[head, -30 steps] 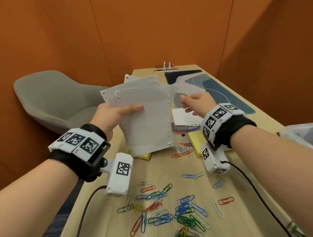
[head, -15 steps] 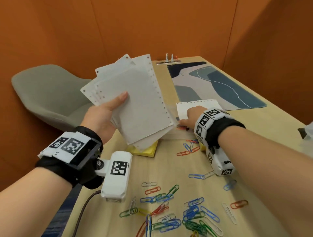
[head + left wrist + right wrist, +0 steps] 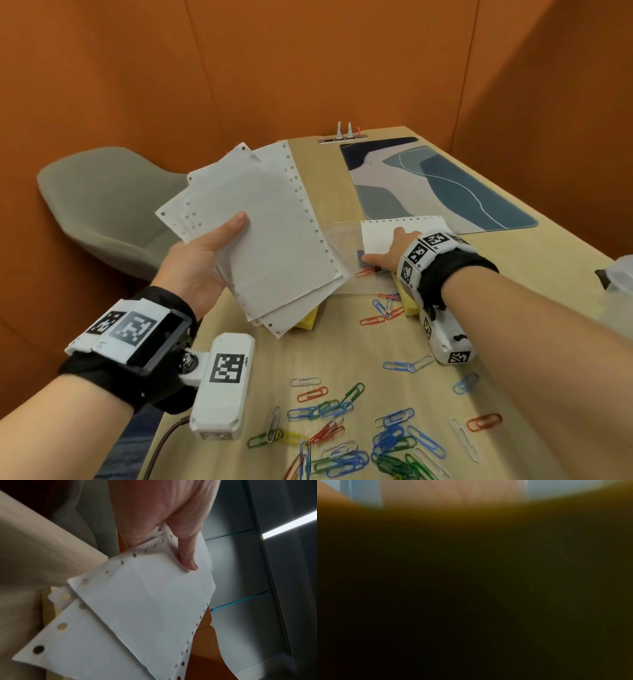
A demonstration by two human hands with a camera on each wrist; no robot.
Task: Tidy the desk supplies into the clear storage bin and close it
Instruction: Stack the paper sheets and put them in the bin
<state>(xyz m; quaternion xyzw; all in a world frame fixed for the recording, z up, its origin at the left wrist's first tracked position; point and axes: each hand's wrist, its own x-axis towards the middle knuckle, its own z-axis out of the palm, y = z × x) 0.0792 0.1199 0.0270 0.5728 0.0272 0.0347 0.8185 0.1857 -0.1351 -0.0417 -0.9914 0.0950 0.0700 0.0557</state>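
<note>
The left hand (image 3: 200, 260), raised above the desk (image 3: 318, 356) with its palm turned up, pinches a fanned stack of hole-punched sheets (image 3: 263, 236) between the thumb on top and fingers underneath, while the right arm reaches forward to the single punched sheet (image 3: 400, 229) lying just right of that stack. The right hand (image 3: 390, 253) rests flat on this sheet with fingers extended, its wrist view dark. Below the stack, coloured paper clips (image 3: 346, 442) are scattered; yellow sticky pads (image 3: 306, 320) peek out beneath it, a patterned desk mat (image 3: 445, 185) lies beyond, and a clear bin's corner (image 3: 620, 277) shows at far right.
</note>
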